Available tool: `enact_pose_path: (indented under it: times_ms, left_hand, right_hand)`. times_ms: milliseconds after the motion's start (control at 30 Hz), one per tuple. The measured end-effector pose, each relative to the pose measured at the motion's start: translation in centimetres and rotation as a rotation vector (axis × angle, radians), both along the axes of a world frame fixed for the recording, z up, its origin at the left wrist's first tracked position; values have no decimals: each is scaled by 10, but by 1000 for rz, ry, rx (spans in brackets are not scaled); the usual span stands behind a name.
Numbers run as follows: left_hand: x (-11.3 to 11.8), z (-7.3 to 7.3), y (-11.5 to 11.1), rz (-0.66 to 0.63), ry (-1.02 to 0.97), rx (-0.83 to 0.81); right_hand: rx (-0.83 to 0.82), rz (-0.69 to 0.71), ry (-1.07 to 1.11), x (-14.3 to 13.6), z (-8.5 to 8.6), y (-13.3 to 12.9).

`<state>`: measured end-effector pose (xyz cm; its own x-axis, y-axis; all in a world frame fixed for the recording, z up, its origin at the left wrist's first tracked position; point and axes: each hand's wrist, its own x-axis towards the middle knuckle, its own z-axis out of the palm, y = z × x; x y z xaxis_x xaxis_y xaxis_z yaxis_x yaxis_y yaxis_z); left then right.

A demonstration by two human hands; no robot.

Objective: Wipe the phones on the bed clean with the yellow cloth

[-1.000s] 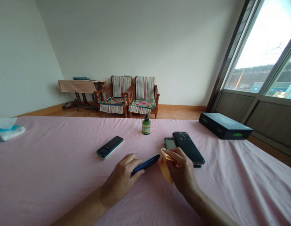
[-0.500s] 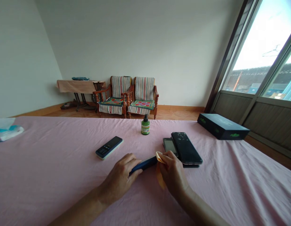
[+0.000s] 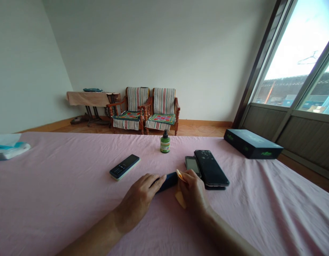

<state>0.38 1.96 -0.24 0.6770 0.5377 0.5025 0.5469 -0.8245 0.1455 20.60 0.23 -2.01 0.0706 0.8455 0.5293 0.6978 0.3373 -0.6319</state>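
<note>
A dark blue, flat object (image 3: 170,180), perhaps a phone, is held low over the pink cloth. My left hand (image 3: 140,198) grips its left end, with the fingers over the top. My right hand (image 3: 193,190) pinches a pale orange cloth (image 3: 180,200) against the right end; part of the cloth hangs below the fingers. Left of my hands lies a keypad phone (image 3: 125,166). Just beyond my right hand are a small grey-screened phone (image 3: 192,165) and a larger black phone (image 3: 211,168), side by side. The green bottle (image 3: 165,143) stands upright beyond the hands.
On the pink-covered table (image 3: 60,199), a black box (image 3: 252,143) sits at the far right edge. A white and blue packet (image 3: 10,151) lies at the far left. Two wooden chairs (image 3: 161,103) and a covered side table (image 3: 87,98) stand by the wall.
My left hand has shifted slightly right along the dark blue object, its fingers now further over the top. The object's visible part is shorter and its angle has changed. The orange cloth hangs differently.
</note>
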Motion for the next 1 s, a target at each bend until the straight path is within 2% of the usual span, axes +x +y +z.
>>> enact_pose_path:
  times_ms: [233,433,700,1000]
  left_hand:
    - [0,-1,0,-10,-27,-30]
    - [0,-2,0,2,-43,-18]
    - [1,-10,0,62,58,7]
    - [1,-3,-1,-1,50,10]
  right_hand:
    - [-56,-50,-101,-1,-8,1]
    - [-46,-44,-99,-2,-5,-1]
    - [-48,-44,-119,-3,-10,-1]
    - [-38,-28,-109,-1,-9,1]
